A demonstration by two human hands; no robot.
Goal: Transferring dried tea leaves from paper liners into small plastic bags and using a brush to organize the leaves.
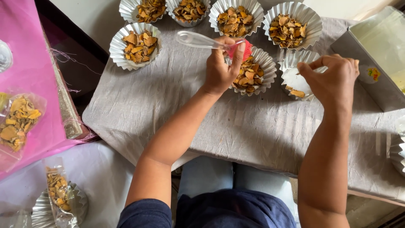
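Observation:
My left hand (221,69) grips a clear plastic bottle (198,40) with a red cap, held sideways over a fluted foil cup (267,71) filled with orange-brown dried chips. My right hand (333,78) hovers over another foil cup (291,76) that holds only a few chips, with thumb and forefinger pinched together; what they pinch is too small to tell. Both cups sit on a wrinkled grey cloth (236,126).
Several more filled foil cups (136,44) line the far edge. A grey box (375,63) stands at the right. On the left, a pink sheet (31,71) carries a clear bag of chips (19,120); another bag (59,192) lies on stacked foil cups below.

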